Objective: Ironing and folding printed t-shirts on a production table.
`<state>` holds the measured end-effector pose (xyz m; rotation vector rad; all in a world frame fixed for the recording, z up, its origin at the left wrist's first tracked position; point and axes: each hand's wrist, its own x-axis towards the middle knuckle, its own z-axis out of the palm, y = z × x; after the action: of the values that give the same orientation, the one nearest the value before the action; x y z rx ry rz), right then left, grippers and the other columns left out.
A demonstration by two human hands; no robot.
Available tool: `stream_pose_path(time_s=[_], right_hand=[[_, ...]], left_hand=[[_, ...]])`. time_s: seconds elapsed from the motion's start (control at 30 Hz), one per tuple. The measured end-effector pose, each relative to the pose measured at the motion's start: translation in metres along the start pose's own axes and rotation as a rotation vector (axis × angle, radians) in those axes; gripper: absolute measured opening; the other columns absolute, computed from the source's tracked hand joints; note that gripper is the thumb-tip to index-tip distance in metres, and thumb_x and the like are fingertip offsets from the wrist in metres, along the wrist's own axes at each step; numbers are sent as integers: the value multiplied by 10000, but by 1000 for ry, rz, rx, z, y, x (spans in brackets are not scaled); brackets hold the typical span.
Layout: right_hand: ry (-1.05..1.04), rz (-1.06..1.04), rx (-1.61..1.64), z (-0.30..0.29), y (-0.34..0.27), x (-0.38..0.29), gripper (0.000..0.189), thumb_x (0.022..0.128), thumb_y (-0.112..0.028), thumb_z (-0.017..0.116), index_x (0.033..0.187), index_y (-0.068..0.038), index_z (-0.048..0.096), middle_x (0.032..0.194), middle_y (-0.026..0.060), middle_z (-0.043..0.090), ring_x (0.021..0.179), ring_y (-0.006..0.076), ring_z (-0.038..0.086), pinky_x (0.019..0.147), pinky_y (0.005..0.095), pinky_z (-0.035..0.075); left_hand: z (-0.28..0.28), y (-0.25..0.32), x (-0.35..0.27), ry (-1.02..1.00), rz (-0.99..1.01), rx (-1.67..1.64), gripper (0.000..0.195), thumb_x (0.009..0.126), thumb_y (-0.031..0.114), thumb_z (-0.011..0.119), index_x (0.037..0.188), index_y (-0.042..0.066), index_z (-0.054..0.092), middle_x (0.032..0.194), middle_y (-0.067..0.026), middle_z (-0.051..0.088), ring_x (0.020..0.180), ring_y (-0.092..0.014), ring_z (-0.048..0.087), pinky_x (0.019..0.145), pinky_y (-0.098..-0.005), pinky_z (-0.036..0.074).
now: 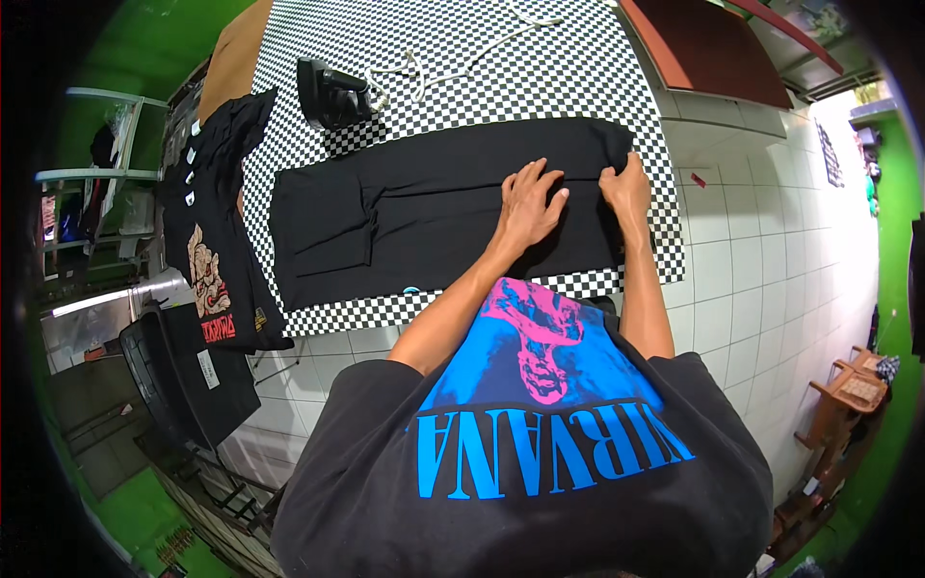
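A black garment (441, 217), folded lengthwise with creases, lies on a table with a black-and-white checkered cover (462, 43). My left hand (531, 206) rests on the cloth right of its middle, fingers spread and slightly bent. At the garment's right end, my right hand (625, 184) has its fingers closed on the edge of the cloth. A black electric iron (332, 94) stands beyond the garment, towards the left, with its pale cord (470, 72) running over the cover.
Black printed T-shirts (217, 217) lie stacked at the table's left edge. Below them on the left is a black case or box (195, 376). A reddish-brown panel (708, 54) is at the upper right, and a wooden stool (849, 390) stands on the tiled floor at the right.
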<state>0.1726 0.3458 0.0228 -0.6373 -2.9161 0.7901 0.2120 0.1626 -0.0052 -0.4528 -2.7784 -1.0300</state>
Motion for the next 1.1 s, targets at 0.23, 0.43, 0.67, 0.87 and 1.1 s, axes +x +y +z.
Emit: stream_pose_path(time_s=[0.23,0.43,0.67,0.87,1.1], right_hand=[[-45,-297,67,1,-61,-31,364,803,-158,644,1135,-20,587,1096,237,665,988,411,654,844,465,526],[-210,-649,77,0,-71,-74,471,794,-158,681,1234,-36,565,1215,216,611,1127,383,593,958,446,476],[-356,-648,353,-39,-18,-80,596,798,-176,691,1352,-58,505,1362,198,517,1284,366,474,1090,515,341],[-325,-823,64,-25,13,-117,576,823,-208,679,1367,-97,524,1474,163,431,1324,373,430,1131,520,275],[-262,-1016,-107,-8,57,-106,514,884,-206,646,1385,-175,532,1533,117,386,1366,307,411,1137,492,283]], left_hand=[[-17,-9,44,-48,-569,-937,416,1000,371,506,1202,34,642,933,-86,679,805,-173,647,701,-335,492],[-12,-41,59,-105,-792,-1104,473,1002,350,484,1171,-65,636,1002,-131,701,850,-244,671,770,-353,501],[-11,-40,61,-6,-776,-561,516,880,417,643,1134,-31,643,995,-159,708,948,-288,687,839,-379,518],[-30,-19,65,-40,-603,-132,527,802,337,725,1206,23,598,972,-163,707,962,-350,683,858,-426,529],[-20,-32,58,4,-545,-119,581,764,265,765,1251,16,568,795,-99,677,786,-282,690,756,-408,534]])
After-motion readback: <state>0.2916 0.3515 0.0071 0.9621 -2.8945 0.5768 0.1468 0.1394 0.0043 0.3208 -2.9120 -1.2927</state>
